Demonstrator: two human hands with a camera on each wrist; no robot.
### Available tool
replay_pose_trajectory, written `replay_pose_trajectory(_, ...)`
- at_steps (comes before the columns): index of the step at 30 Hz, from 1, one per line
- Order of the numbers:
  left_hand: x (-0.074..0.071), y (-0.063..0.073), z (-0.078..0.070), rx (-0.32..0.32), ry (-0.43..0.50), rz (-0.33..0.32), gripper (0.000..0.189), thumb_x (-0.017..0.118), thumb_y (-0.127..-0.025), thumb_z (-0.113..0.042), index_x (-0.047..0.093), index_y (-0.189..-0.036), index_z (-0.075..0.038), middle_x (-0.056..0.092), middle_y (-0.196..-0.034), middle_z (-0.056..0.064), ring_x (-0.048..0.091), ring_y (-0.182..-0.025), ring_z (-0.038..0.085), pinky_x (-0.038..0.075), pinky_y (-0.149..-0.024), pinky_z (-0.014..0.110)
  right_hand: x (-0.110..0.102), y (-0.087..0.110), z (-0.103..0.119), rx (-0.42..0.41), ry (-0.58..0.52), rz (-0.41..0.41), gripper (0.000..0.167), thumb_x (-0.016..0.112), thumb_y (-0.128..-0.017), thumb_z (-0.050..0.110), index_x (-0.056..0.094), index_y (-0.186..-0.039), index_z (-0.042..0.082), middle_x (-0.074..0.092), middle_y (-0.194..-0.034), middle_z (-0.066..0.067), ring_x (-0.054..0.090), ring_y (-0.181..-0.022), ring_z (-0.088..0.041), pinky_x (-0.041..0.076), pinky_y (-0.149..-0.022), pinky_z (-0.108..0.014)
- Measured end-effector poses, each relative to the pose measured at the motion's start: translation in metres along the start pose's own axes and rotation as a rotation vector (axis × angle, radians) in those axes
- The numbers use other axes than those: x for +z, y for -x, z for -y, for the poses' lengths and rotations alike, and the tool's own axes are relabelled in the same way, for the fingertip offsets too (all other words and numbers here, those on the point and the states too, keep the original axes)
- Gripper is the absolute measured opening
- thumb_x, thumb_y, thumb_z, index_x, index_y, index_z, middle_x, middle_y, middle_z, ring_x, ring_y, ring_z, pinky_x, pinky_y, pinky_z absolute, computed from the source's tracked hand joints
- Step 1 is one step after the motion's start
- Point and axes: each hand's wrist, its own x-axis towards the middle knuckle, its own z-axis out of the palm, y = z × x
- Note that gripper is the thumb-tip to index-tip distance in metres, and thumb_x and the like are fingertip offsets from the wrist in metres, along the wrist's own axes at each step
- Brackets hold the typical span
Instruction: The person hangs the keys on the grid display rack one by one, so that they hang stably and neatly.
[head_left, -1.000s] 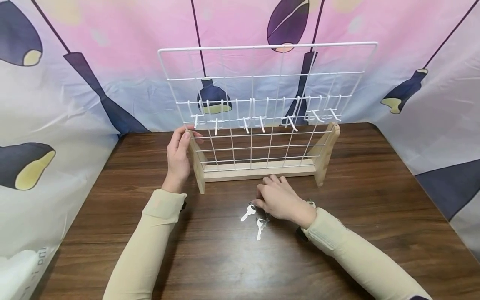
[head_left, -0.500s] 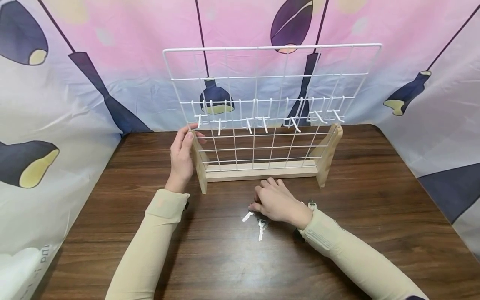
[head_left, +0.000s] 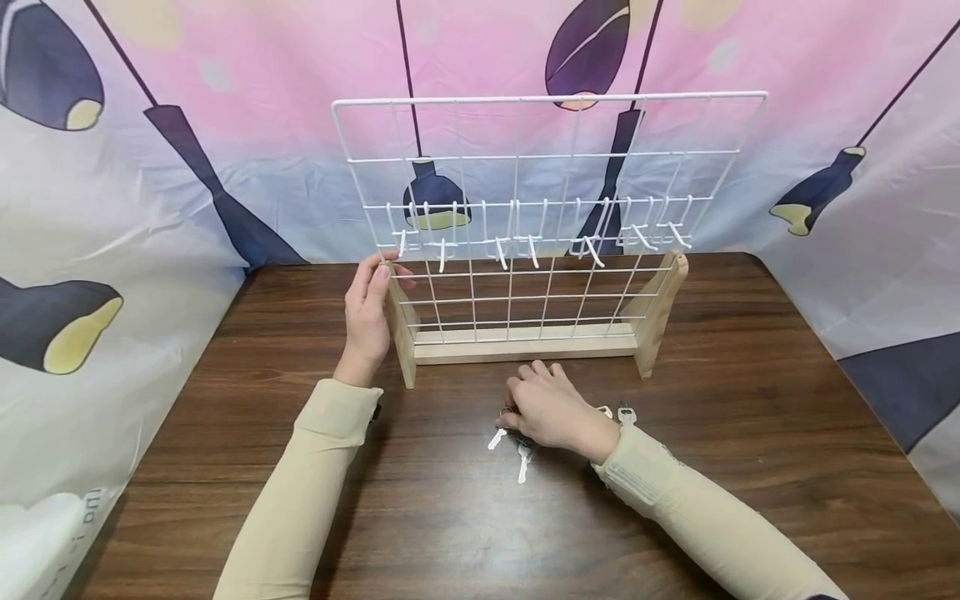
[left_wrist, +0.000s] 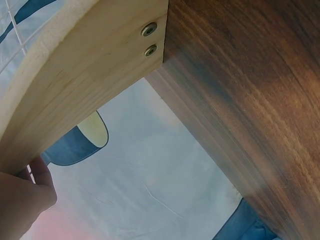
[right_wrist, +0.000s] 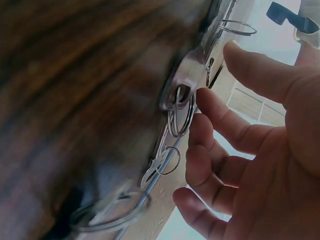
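My left hand (head_left: pixel 367 321) grips the top of the left wooden side panel (left_wrist: pixel 95 70) of a white wire grid rack (head_left: pixel 510 296); in the left wrist view my fingers curl round the panel's edge. My right hand (head_left: pixel 551 408) is low over the table, in front of the rack, among several loose keys. One key (head_left: pixel 497 438) lies by my thumb and forefinger, another key (head_left: pixel 523 463) just below. In the right wrist view, thumb and forefinger stand apart, with a key ring (right_wrist: pixel 182 112) right beside the forefinger tip and another key ring (right_wrist: pixel 237 27) near the thumb.
Several white hooks (head_left: pixel 590 247) hang in a row across the grid. Another key (head_left: pixel 627 414) lies beside my right wrist, partly behind the sleeve. The brown wooden table (head_left: pixel 750 400) ends at a patterned cloth (head_left: pixel 285 183) behind and at both sides.
My right hand has shifted slightly left and toward me over the keys, uncovering more of those by the wrist. The left hand keeps its hold on the rack. The head view has shifted slightly.
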Motion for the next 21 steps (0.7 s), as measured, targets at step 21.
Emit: replay_pose_trajectory(21,-0.0006,0.0002,0.0009,0.004,-0.004,0.006,0.037,0.039,-0.103,-0.016,0.051,-0.122,0.014,0.061,-0.092,0.017,0.057,-0.086,0.045,0.049,-0.080,0.034,-0.0016,0.0024,-0.0010,0.004,0.022,0.008,0.018,0.073,-0.087,0.031,0.061,-0.080,0.019,0.054,-0.084,0.004,0.047,-0.085,-0.021,0.035,-0.075,-0.039)
